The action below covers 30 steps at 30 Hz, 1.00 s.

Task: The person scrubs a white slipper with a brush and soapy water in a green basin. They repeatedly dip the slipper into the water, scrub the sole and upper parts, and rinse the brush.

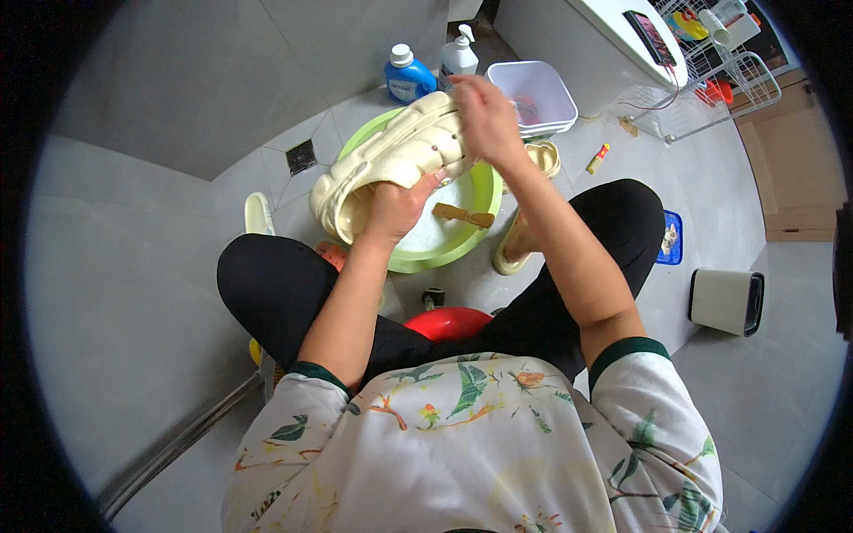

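Note:
A cream clog (400, 155) with small round holes is held tilted over a light green basin (418, 263). My left hand (397, 209) reaches into its foot opening, with the thumb on the outside, and grips it. At the clog's other end is my right hand (487, 120), closed and blurred by motion; what it holds, if anything, is hidden. In the basin, whitish, sudsy-looking water surrounds a brown wooden-looking brush (464, 215) near the right rim.
Behind the basin stand a blue bottle (410, 78), a white pump bottle (458, 60) and a white tub (533, 93). A drain (301, 157) lies left. Rightward are a yellow-red brush-like tool (598, 159), a wire rack (711, 98) and a bin (727, 302).

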{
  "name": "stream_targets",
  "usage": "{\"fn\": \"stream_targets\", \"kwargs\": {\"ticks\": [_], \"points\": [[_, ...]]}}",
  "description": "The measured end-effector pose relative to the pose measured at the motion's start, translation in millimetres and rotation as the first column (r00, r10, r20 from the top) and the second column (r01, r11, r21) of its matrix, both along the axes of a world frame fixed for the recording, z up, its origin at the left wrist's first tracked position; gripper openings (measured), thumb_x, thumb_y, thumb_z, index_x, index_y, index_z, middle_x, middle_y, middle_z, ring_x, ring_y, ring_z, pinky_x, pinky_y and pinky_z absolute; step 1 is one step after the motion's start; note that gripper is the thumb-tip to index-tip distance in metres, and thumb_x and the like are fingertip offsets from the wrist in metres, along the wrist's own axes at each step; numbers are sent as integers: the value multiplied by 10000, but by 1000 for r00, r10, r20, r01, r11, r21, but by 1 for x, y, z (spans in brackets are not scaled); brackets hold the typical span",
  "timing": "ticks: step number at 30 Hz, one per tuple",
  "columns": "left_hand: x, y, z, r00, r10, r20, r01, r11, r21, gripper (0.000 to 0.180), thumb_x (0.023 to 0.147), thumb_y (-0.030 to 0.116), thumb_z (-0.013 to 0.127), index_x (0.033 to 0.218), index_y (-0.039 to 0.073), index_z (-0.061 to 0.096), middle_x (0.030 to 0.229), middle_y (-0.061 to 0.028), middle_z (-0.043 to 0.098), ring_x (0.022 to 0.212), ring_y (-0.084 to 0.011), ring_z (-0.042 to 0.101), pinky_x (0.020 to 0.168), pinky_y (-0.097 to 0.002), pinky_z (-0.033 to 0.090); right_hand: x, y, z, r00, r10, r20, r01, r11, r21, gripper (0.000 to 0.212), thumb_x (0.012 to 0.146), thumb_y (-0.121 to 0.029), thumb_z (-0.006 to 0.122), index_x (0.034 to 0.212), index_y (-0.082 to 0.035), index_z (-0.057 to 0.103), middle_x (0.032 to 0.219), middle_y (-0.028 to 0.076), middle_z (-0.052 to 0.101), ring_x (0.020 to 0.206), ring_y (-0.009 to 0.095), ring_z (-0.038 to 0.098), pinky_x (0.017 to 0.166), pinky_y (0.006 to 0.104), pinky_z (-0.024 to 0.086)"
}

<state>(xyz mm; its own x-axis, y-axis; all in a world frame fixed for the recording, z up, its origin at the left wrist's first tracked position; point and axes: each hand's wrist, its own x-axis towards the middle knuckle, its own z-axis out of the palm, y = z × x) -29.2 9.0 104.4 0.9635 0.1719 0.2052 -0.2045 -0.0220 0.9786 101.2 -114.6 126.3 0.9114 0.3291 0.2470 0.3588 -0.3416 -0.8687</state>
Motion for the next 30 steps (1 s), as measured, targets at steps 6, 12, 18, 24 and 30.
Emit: {"fn": "stream_targets", "kwargs": {"ticks": [6, 12, 18, 24, 30], "points": [[-1, 6, 6, 999, 30, -42, -47, 873, -486, 327, 831, 16, 642, 1153, 6, 592, 1115, -80, 632, 1005, -176, 608, 876, -303, 481, -37, 2, 5, 866, -63, 496, 57, 998, 28, 346, 988, -180, 375, 1259, -35, 533, 1233, 236, 539, 1177, 359, 511, 985, 378, 394], [3, -1, 2, 985, -166, -46, 92, 734, -673, 412, 843, 5, 615, 1244, 15, 519, 1163, -100, 605, 1060, -213, 598, 932, -339, 480, 10, -9, -8, 988, 29, -150, 26, 938, 347, 335, 987, -230, 403, 1170, -22, 592, 1084, 179, 623, 964, 252, 601, 897, 308, 446], [2, 5, -8, 969, -236, -77, 87, 613, -785, 441, 862, 9, 584, 1287, 9, 466, 1193, -121, 579, 1077, -251, 596, 930, -388, 499, -23, 7, 17, 779, 195, 596, 0, 950, -311, 265, 921, -169, 481, 1123, -84, 630, 1135, 108, 621, 1096, 343, 560, 958, 415, 426], [0, 3, -6, 973, -217, -76, 90, 665, -742, 514, 864, 4, 549, 1359, 8, 408, 1282, -145, 533, 1144, -278, 563, 961, -415, 478, -18, -2, 22, 918, 116, 380, -32, 975, -220, 260, 898, -197, 486, 1052, -71, 653, 1105, 121, 641, 986, 328, 619, 894, 393, 476], [-1, 3, -13, 957, -245, -157, 130, 842, -524, 322, 851, 27, 586, 1170, -11, 581, 1154, -92, 605, 1065, -189, 593, 915, -330, 480, -6, -5, 36, 984, 177, -34, -174, 883, -436, 319, 871, -311, 537, 1063, -88, 663, 987, 122, 676, 947, 322, 635, 877, 389, 480]]}}
